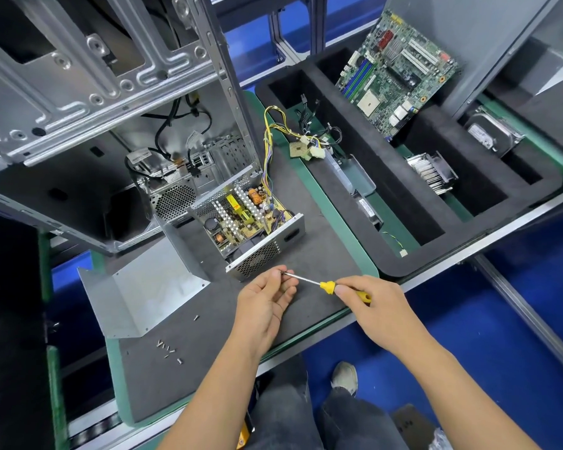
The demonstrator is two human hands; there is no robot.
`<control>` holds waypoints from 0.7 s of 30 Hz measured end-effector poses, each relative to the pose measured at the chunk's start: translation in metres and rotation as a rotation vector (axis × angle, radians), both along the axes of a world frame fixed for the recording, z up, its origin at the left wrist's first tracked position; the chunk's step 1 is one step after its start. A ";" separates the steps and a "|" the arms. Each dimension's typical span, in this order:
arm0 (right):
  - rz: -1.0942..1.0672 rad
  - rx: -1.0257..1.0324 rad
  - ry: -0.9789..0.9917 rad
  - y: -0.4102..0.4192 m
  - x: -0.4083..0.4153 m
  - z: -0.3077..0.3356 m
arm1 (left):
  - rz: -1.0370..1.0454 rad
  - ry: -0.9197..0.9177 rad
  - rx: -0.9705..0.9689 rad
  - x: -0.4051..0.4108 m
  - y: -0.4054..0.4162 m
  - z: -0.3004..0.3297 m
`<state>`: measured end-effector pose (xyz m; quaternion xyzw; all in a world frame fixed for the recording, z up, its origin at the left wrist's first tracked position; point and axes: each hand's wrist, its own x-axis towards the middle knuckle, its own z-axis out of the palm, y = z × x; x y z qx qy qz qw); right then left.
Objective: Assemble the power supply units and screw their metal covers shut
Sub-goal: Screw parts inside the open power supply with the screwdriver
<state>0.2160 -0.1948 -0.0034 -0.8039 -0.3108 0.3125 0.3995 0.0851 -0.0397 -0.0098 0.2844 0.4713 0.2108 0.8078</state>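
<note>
**Open power supply, screwdriver tip at the left fingertips**

Grey foam matting (306, 222) on a green-edged bench fills the head view, with blue flooring below. At the middle of the mat sits the power supply unit (246, 219), its top off and its circuit board, coils and capacitors showing; a bundle of yellow and black wires runs from it toward 12 o'clock. Its bent metal cover (143, 293) lies loose at 8 o'clock of the unit, just beside it. Loose screws (169, 350) are scattered on the mat at 7 o'clock. An empty computer case (95, 92) stands at 10 o'clock. A black foam tray (403, 248) at 2 o'clock holds a motherboard (394, 73), a heatsink and a hard drive.

Just below the unit, the left hand (267, 303), palm up, pinches something small at the tip of the screwdriver (330, 285); what it is I cannot tell. The right hand (374, 303) grips the yellow handle.
</note>
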 end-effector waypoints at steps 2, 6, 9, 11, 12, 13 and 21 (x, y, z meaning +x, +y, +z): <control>-0.008 -0.009 0.002 0.001 -0.002 0.000 | 0.012 0.003 -0.001 0.001 0.000 0.000; -0.021 0.013 0.026 0.003 -0.006 0.002 | 0.031 0.010 -0.008 0.003 0.000 -0.001; -0.019 0.026 0.065 0.005 -0.007 0.005 | 0.023 0.019 0.009 0.003 0.001 -0.002; -0.018 0.021 0.078 0.005 -0.007 0.008 | 0.003 0.032 0.030 0.003 0.001 -0.002; -0.018 0.013 0.078 0.005 -0.007 0.010 | -0.006 0.037 0.039 0.002 0.001 -0.003; -0.020 0.000 0.078 0.006 -0.008 0.010 | -0.014 0.039 0.045 0.002 0.001 -0.003; -0.046 -0.064 0.244 0.006 -0.015 0.001 | -0.049 0.034 0.077 0.003 0.002 -0.006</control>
